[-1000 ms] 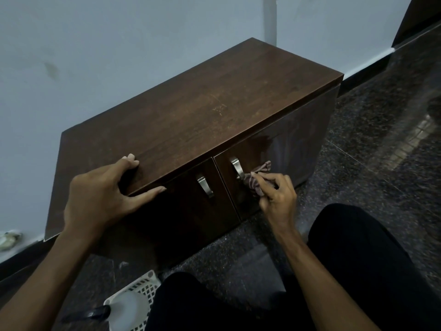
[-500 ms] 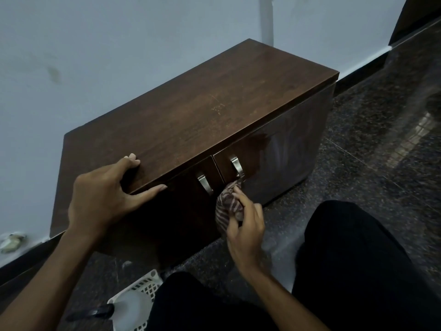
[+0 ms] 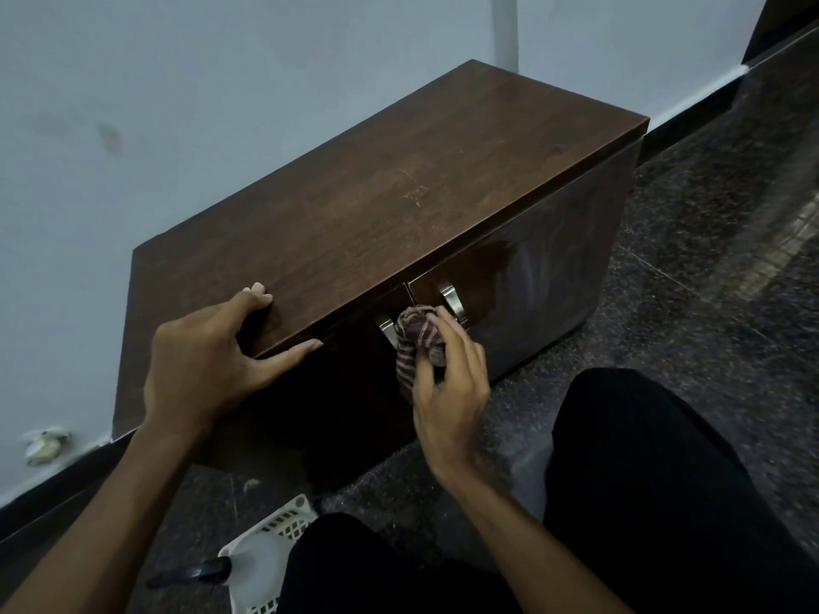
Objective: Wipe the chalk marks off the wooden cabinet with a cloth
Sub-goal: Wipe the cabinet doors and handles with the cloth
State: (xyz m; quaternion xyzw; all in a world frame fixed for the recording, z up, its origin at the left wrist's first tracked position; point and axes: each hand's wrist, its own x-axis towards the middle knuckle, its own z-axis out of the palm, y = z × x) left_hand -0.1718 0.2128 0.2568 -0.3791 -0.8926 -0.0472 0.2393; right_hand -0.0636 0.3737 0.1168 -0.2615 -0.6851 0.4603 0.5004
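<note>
Against a pale wall [image 3: 221,82] on a dark speckled floor [image 3: 709,303] stands the wooden cabinet [image 3: 376,206], low and wide, its dark brown top bare but for a few faint pale scuffs [image 3: 414,195] near the middle. Its front has two doors; the right door [image 3: 545,294] shows a glossy, smeared sheen with lighter streaks across it. Black-clad legs [image 3: 642,480] fill the lower right of the view. At the bottom edge a white slotted basket [image 3: 283,525] sits on the floor with a pale round object and a dark handle lying in it; what they are cannot be told.

The left hand [image 3: 199,361] rests on the cabinet's front left edge, fingers spread over the top and thumb along the lip, its grip wide and holding nothing. The right hand [image 3: 447,383] has its grip closed around a bunched striped cloth [image 3: 416,343], pressing it against the cabinet front at the seam between the doors. The cloth lies between the two metal handles, touching the left handle [image 3: 384,327] and just beside the right handle [image 3: 453,299].
</note>
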